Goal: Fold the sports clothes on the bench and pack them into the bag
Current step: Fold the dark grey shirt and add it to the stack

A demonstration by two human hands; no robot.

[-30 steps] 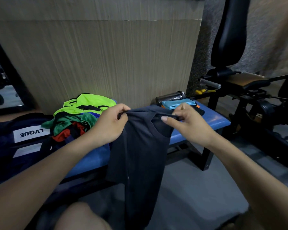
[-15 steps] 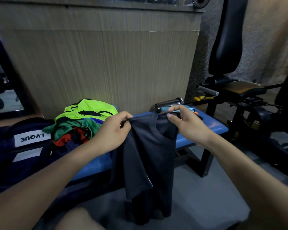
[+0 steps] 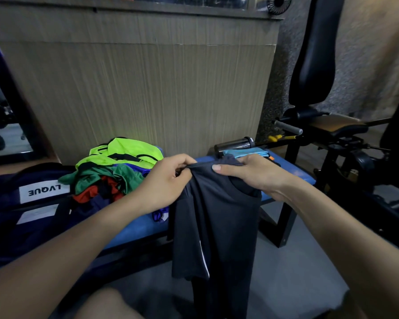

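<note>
Blue bench (image 3: 293, 178) spans mid-scene. Navy bag (image 3: 21, 217) far left, contents not visible. Dark shirt (image 3: 217, 222) hangs off bench's near edge. Clothes pile (image 3: 115, 169) sits beside bag. Left hand (image 3: 164, 183) and right hand (image 3: 253, 173) each pinch shirt's top edge, fingers curled.

1 dark shirt (image 3: 217, 215), 1 bag (image 3: 21, 203), 1 bottle (image 3: 234, 145) (clothes pile (image 3: 115, 166) uncountable).

Bare blue bench (image 3: 293, 178) strip right of shirt (image 3: 217, 215); blocked behind by towel (image 3: 244, 153) and bottle (image 3: 234, 145). Left side taken by clothes pile (image 3: 115, 169) and bag (image 3: 21, 203).
</note>
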